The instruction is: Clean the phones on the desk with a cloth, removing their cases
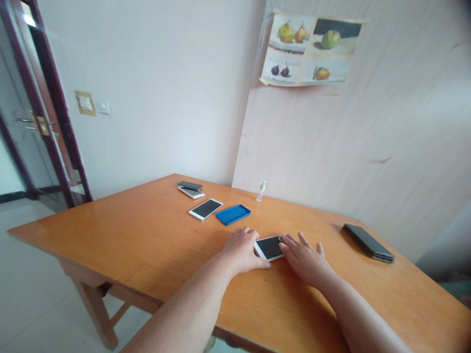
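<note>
A white smartphone [269, 247] with a dark screen lies face up on the wooden table. My left hand [241, 250] is closed around its left end, thumb at the near edge and fingers at the far one. Across the phone's right end rests my right hand [305, 257], its fingers stretched out and some of them spread. A small dark spot shows at the right fingertips; I cannot make out what it is. Just beyond my left hand lies an empty blue phone case [233, 214], and left of that another white smartphone [206, 209], face up.
Farther back on the table [121, 230], a dark flat device [190, 185] partly overlaps a white phone [192, 192]. A small clear bottle [261, 191] stands near the wall. On the right lies a black wallet-like case [368, 242]. Fruit pictures [312, 51] hang above.
</note>
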Demonstrator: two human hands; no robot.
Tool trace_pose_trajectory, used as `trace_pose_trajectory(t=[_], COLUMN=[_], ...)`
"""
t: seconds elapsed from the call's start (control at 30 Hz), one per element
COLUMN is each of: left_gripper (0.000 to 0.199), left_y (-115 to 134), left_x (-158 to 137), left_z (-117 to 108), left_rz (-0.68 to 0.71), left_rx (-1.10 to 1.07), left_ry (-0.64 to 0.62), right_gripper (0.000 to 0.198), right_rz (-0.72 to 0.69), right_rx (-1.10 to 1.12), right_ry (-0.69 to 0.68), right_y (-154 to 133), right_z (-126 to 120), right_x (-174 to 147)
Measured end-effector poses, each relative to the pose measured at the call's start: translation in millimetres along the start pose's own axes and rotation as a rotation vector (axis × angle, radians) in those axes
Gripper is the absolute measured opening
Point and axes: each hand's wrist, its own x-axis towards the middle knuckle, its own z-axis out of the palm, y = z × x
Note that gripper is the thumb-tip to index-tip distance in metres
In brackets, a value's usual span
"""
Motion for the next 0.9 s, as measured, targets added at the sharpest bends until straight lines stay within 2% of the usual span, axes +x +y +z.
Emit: trace_pose_trajectory(t=[0.17, 0.23, 0.33, 0.43, 0.53, 0.67, 0.73, 0.8, 0.9], left_gripper=[0.048, 0.048, 0.058, 0.060, 0.056, 0.048, 0.046, 0.046, 0.050], left_y=[-1, -2, -1, 1, 2, 2, 2, 2, 1], left_x=[-1, -2, -2, -2, -2, -3, -4, -3, -3], left_z=[-1, -1, -3, -6, -8, -9, -9, -9, -9], left_rz=[0.003, 0.013, 0.011, 0.006, -0.005, 0.006, 0.010, 0.010, 0.011], left_rx=[0.006, 0.006, 0.000, 0.004, 0.010, 0.002, -0.007, -0.020, -0.033], left_ry=[0.009, 0.010, -0.012, -0.040, -0.047, -0.042, -0.041, -0.052, -0.065], right_gripper=[0.051, 0.052, 0.051, 0.048, 0.048, 0.054, 0.055, 0.053, 0.049], right_rz=[-0.288, -0.327, -0.168, -0.002, -0.033, -0.280, -0.329, -0.256, -0.048], right_rx=[0.182, 0.197, 0.108, 0.014, 0.050, 0.269, 0.307, 0.251, 0.094], right_ry=[-0.067, -0.086, -0.052, -0.012, -0.030, -0.147, -0.175, -0.141, -0.045], right_y=[-31, -36, -23, -3, -4, -25, -28, -22, -4], right_z=[-11, -14, -13, -10, -13, -20, -21, -20, -17], right_x=[-24, -28, -23, -15, -19, -33, -36, -34, -26])
